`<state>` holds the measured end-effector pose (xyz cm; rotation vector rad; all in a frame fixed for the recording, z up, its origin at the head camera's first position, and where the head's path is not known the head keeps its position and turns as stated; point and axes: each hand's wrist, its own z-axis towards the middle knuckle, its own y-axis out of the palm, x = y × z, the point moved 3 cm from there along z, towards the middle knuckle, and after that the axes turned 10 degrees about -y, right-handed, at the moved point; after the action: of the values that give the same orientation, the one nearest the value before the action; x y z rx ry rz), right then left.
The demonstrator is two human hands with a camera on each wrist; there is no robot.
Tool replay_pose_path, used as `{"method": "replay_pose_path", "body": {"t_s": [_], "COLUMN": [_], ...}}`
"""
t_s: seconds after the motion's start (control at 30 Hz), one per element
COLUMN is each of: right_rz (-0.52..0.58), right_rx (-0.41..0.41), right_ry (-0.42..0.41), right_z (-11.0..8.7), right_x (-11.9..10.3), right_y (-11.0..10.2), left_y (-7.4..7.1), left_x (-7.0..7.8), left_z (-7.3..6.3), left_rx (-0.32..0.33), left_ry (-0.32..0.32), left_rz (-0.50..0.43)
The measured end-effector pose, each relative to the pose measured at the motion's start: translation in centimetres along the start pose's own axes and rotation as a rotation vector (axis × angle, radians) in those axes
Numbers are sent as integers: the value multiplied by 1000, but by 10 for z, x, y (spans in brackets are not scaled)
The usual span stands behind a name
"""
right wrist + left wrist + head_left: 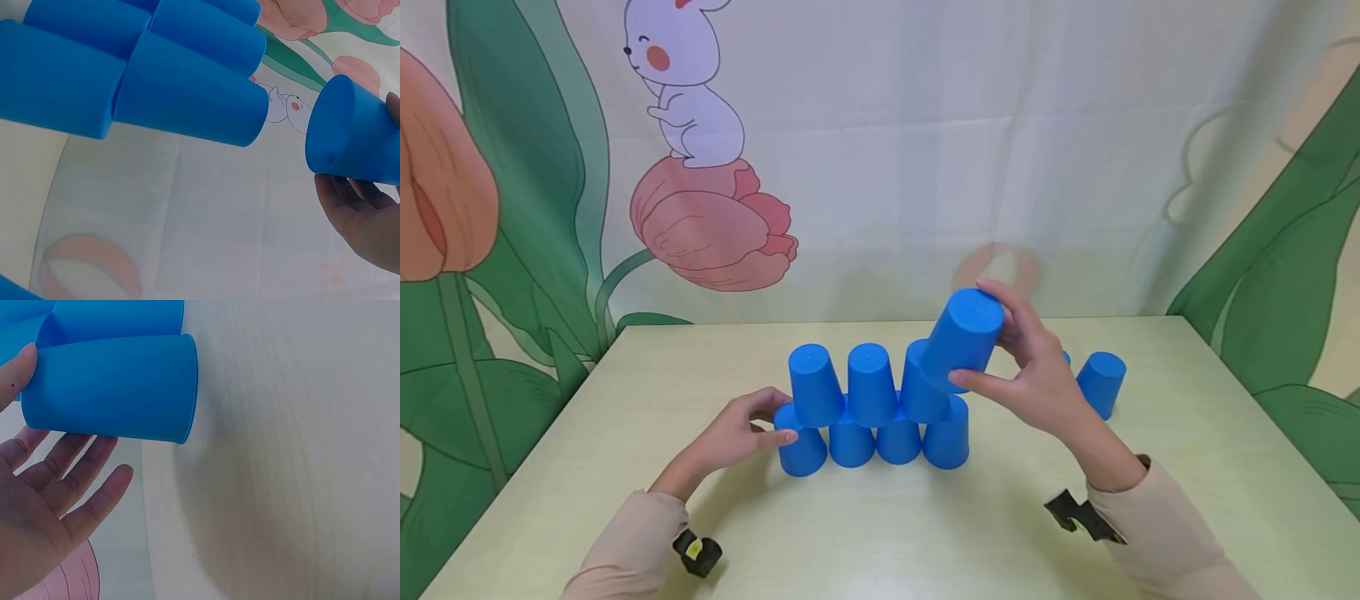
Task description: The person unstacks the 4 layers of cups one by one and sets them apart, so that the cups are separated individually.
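Note:
Blue plastic cups stand upside down in two tiers on the table: a lower row of several cups (899, 442) and an upper row of three cups (872, 387). My right hand (1037, 375) grips another blue cup (962, 337) between thumb and fingers, mouth down and tilted. In the head view it overlaps the rightmost upper cup (917, 400); the right wrist view shows a gap between it and the stacked cups (194, 87). At the left end, my left hand (730, 429) holds the outermost lower cup (112, 390), thumb on one side, fingers on the other.
Right of the stack stands a loose blue cup (1101, 383), with part of another blue cup (1067, 357) showing behind my right hand. The pale wooden table (865, 533) ends at a printed curtain (880, 208) at the back.

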<state>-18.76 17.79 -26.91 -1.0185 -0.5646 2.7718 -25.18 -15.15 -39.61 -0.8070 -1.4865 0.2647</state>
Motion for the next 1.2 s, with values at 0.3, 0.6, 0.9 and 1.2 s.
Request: {"method": "replay_pose_path", "body": {"t_s": [0.3, 0.6, 0.9, 1.2], "right_rz": [-83, -147, -256, -298], "right_rx": [7, -7, -12, 0], "right_ry": [47, 89, 75, 101], "right_z": [-11, -21, -31, -40], "right_x": [-1, 8, 14, 19], "right_y": [-14, -30, -46, -65], "left_y": [0, 0, 0, 0], "left_x": [0, 0, -1, -1], "left_z": [-1, -1, 1, 1], "left_rx": [2, -2, -1, 0], "left_ry": [-7, -5, -10, -3], "left_rz": [-2, -5, -4, -3]}}
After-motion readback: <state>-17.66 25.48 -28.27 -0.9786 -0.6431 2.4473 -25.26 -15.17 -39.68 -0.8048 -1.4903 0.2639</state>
